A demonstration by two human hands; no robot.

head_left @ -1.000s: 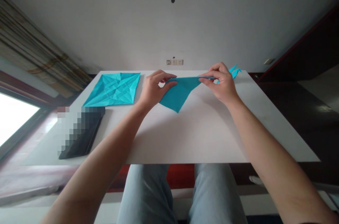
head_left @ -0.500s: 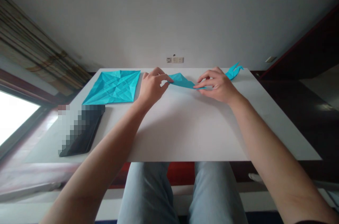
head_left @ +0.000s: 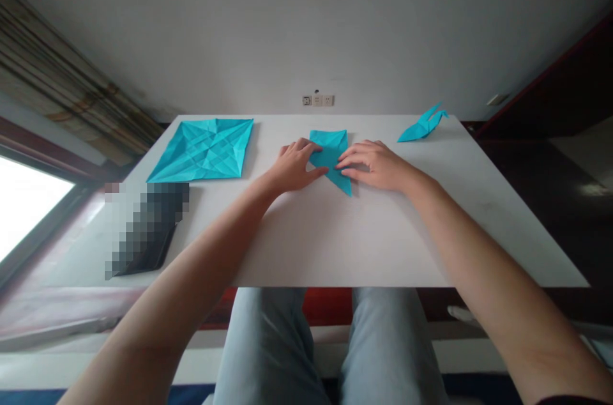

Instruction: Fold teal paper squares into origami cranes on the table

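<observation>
Head view: where is the folded paper (head_left: 334,157)?

"On the white table (head_left: 335,245), between the left hand (head_left: 297,165) and right hand (head_left: 376,165); both are loosely spread, fingertips laid on it."

"What might be spoiled?"

"Its alignment; layers could be skewed by uneven pressure."

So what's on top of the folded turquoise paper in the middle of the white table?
The left hand and right hand partly overlie the folded turquoise paper; the patches beneath them can't be seen.
</observation>
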